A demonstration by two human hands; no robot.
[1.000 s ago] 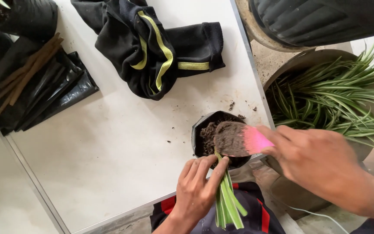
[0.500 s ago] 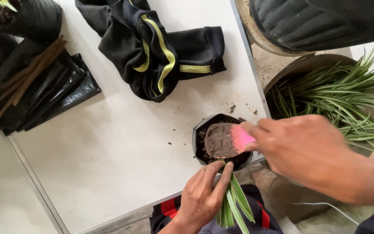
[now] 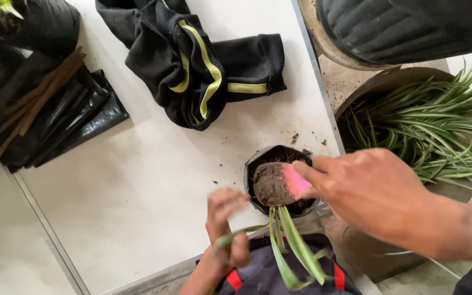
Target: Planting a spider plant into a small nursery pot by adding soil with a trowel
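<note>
A small black grow bag with dark soil stands near the white table's front edge. My right hand holds a pink scoop heaped with soil over the bag's mouth. A green long-leaved seedling hangs out of the bag toward me. My left hand is just left of the bag, fingers curled, pinching one of the seedling's leaves.
A black garment with yellow stripes lies at the table's back. Folded black bags and brown sticks sit at the left. A pot of green striped plants stands right of the table, a dark container above it.
My left hand has slid left off the seedling's base and curled around a leaf. The leaves have spread out. The scoop of soil stays over the bag.
</note>
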